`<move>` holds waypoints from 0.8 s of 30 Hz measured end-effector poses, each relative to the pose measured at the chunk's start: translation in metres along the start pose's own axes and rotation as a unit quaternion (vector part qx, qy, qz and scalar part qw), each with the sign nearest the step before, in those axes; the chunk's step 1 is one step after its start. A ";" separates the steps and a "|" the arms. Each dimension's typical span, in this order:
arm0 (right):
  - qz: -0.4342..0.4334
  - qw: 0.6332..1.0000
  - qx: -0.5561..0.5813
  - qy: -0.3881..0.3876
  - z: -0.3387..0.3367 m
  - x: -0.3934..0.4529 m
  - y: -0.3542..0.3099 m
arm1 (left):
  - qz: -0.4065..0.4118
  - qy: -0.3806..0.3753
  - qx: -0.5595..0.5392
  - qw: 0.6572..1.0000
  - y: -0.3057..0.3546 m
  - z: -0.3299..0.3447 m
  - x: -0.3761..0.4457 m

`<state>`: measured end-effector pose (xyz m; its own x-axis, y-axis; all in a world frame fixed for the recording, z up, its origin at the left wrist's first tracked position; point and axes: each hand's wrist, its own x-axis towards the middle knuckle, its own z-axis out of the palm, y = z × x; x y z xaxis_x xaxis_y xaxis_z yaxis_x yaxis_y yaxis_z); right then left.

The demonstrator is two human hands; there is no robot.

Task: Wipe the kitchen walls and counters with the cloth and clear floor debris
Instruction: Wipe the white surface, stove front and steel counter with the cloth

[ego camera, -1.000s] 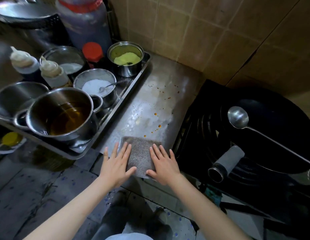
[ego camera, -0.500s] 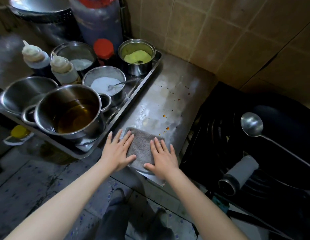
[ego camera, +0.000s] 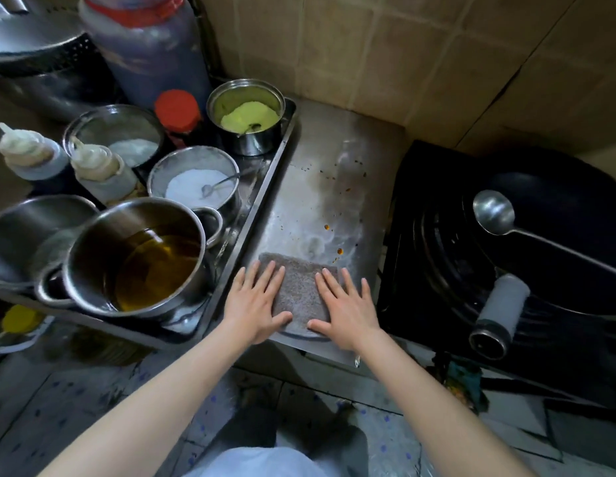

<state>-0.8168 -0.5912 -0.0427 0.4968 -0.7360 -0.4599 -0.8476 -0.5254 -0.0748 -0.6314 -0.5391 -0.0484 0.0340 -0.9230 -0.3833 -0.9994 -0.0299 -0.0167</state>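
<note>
Cloth (ego camera: 299,293), grey, folded to a rough square, is laid flat at the near edge of the steel tabletop (ego camera: 320,187), between the tray (ego camera: 265,187) and the stove (ego camera: 433,256). It is judged soft, light and limp, likely damp; best driven by flat pressure from above, not pinched. Left hand (ego camera: 255,304) is pressed on its left edge, right hand (ego camera: 347,309) on its right edge. No grip is closed: fingers are straight and spread, nothing is held. Forearms are extended forward, palms down. Orange spots (ego camera: 334,239) are noted just beyond the cloth, unwiped.
</note>
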 end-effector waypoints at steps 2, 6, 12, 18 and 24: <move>0.009 1.000 -0.001 -0.003 -0.004 0.003 0.003 | 0.008 0.001 0.002 1.000 -0.001 -0.002 0.006; 0.027 1.000 -0.009 -0.009 -0.011 0.013 0.005 | 0.018 0.001 0.007 1.000 -0.005 -0.007 0.019; 0.050 0.999 -0.010 -0.011 -0.021 0.033 0.009 | 0.027 -0.002 0.010 1.000 -0.010 -0.015 0.042; 0.065 0.998 -0.011 -0.017 -0.030 0.053 0.016 | 0.038 0.009 0.007 0.999 -0.015 -0.022 0.067; 0.072 0.997 -0.014 -0.019 -0.043 0.076 0.023 | 0.035 0.018 0.016 0.999 -0.015 -0.032 0.089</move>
<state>-0.7907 -0.6777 -0.0414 0.3622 -0.7887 -0.4967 -0.9041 -0.4270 0.0188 -0.6130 -0.6329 -0.0530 -0.0359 -0.9357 -0.3511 -0.9987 0.0462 -0.0211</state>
